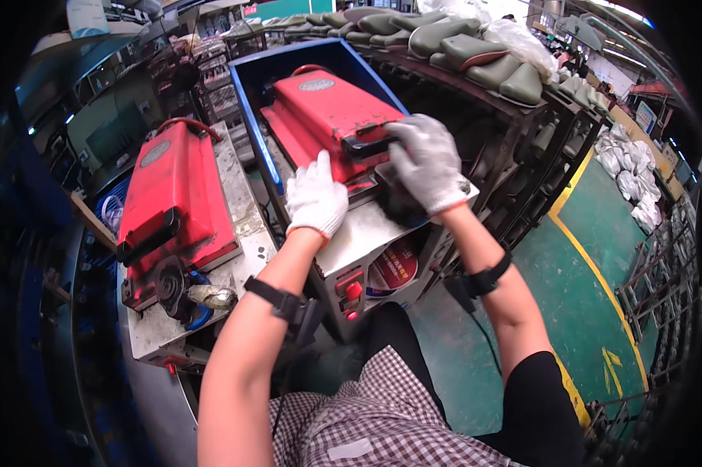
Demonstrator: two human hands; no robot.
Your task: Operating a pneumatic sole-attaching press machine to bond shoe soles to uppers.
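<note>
A red metal machine cover (327, 105) with a black handle (366, 146) at its near end lies in front of me, over a white machine body (374, 233). My right hand (427, 159), in a white knit glove, has its fingers bent over the right end of that handle. Beside the cover's near left corner is my left hand (316, 196), gloved too, its fingers stretched out and touching or just above the edge. Its palm side is hidden. Below my right hand is a dark part (401, 198), mostly covered.
To the left stands a second red cover (176, 183) with a black handle, a dark round knob (170, 284) near it. A blue-rimmed bin (250, 117) surrounds the far cover. Olive-green shoe lasts (444, 39) fill a rack behind. White bags (631, 167) lie on the green floor at right.
</note>
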